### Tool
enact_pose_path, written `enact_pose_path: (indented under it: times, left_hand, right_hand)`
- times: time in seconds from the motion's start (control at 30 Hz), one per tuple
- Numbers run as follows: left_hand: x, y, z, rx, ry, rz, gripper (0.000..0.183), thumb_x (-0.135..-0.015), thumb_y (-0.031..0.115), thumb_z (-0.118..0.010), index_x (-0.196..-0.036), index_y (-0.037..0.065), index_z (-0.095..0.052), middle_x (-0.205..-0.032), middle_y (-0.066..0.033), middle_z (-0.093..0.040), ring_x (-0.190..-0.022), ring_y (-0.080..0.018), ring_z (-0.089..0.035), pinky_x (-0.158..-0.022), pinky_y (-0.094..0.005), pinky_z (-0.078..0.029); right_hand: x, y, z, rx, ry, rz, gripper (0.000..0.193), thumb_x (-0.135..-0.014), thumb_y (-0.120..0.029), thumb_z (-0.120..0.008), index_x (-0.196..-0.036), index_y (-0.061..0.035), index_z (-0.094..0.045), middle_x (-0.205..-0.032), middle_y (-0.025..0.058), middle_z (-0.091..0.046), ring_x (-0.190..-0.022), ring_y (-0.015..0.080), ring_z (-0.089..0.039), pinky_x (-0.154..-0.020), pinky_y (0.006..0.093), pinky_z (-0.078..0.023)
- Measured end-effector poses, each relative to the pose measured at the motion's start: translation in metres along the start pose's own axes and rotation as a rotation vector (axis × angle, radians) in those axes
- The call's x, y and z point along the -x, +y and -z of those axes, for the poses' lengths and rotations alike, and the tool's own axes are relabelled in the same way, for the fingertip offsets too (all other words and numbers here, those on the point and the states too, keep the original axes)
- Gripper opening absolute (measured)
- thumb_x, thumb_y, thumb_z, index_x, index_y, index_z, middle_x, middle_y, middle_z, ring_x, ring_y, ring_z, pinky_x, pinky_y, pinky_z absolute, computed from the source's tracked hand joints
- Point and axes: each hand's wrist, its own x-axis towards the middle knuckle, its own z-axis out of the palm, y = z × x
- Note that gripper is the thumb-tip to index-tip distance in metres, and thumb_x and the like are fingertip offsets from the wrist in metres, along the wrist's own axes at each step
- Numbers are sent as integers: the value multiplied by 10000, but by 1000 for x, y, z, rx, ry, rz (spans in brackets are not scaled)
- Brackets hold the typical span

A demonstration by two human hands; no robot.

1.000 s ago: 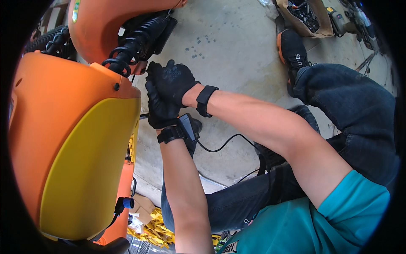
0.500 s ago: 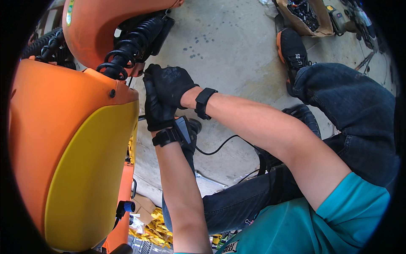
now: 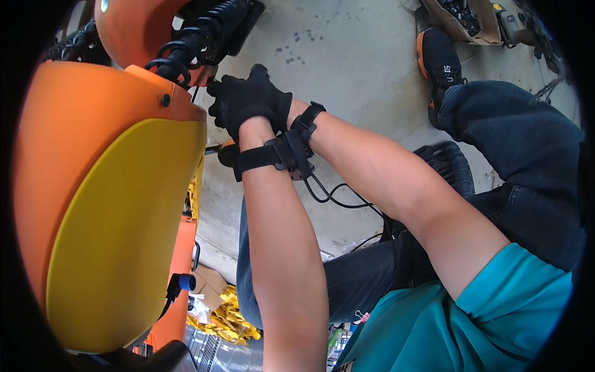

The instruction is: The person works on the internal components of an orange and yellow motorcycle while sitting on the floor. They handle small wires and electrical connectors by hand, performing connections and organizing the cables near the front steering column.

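Here, spotted grey floor (image 3: 353, 87) beneath hands (image 3: 248, 101).

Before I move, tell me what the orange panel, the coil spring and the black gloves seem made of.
Orange panel: probably moulded plastic, satin, given its smooth curve and soft sheen. Coil spring: likely steel, semi-gloss black, judging by highlights along its coils. Black gloves: perhaps knit, matte, stretched close.

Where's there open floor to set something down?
The best bare patch is the grey floor bordered by the right forearm, the gloved left hand and the black shoe. It looks crowded beside the orange-and-yellow panel, where the coil spring and left hand sit close, and lower down, where yellow pieces and cardboard lie.
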Motion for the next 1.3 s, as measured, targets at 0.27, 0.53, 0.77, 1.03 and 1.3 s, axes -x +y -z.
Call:
enact_pose_path:
  times: [0.27, 0.53, 0.77, 1.03, 1.3]
  left_hand:
    - [-9, -41, -26, 334, -10, -433, 381, -967, 300, -555, -1229, 25, -582, -1093, -202, -633, -1017, -309, -607, -893, -425, -489]
    - [21, -79, -40, 2241, -875, 28, 477, -1035, 378, -476, -1390, 61, -501, -1310, -96, -597, -1184, -232, -564, -1063, -389, -412]
    - [13, -91, -40, 2230, -720, 120, 527, -984, 438, -562, -1357, 67, -528, -1315, -112, -596, -1201, -257, -556, -1067, -410, -407]
    - [11, -94, -44, 2206, -750, 60, 524, -979, 450, -567, -1357, 88, -532, -1327, -93, -592, -1203, -247, -555, -1061, -403, -409]
    - [10, -92, -46, 2233, -765, 86, 548, -970, 443, -586, -1370, 74, -521, -1339, -106, -585, -1217, -257, -549, -1082, -410, -394]
  right_hand:
    - [10, -8, 21, -187, -53, -123, 242, -897, -165, -603, -1095, -27, -595, -1078, 178, -661, -1012, 297, -649, -866, 362, -514]
    - [22, -35, 19, 563, 34, -204, 287, -886, -253, -575, -1074, -36, -575, -924, 189, -690, -864, 380, -681, -740, 446, -545]
    - [19, -47, 10, 658, 107, -42, 254, -860, -224, -589, -1006, -17, -572, -813, 193, -689, -794, 375, -686, -677, 449, -549]
    - [16, -47, 7, 680, 123, -79, 255, -854, -226, -602, -995, -16, -574, -810, 198, -692, -806, 371, -690, -677, 451, -547]
    - [17, -43, 4, 657, 199, -50, 209, -824, -180, -604, -967, -28, -604, -795, 187, -693, -772, 362, -675, -681, 445, -533]
